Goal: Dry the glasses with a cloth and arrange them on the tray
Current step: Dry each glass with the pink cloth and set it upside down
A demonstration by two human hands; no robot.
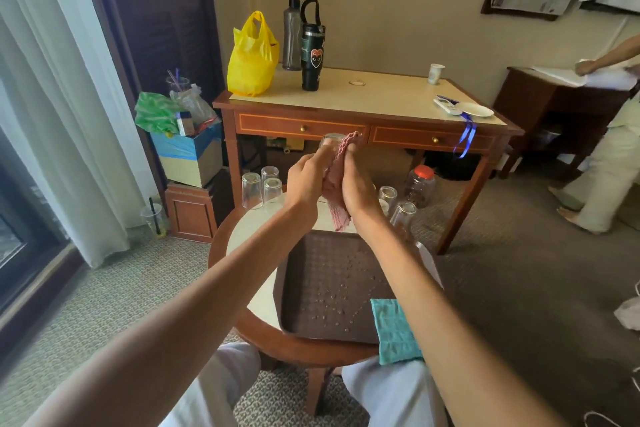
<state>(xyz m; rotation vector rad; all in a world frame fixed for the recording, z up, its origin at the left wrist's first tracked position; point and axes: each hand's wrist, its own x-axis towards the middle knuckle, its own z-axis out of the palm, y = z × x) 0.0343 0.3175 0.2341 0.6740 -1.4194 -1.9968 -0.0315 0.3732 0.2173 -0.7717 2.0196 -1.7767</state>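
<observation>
Left hand (304,182): grips a glass (331,140), raised above the bench (247,232).
Right hand (360,185): clasps the cloth (341,163) against that glass.
Tray (332,288): on the bench, below both hands.
Other glasses (251,189): upturned beyond the tray.

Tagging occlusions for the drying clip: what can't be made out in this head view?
Head view, held glass: mostly covered by the pink cloth, left hand and right hand; only its far end shows.
Head view, glasses on the right: the right forearm crosses them; count unclear.
Head view, tray: right side hidden by that forearm and the teal cloth.
</observation>
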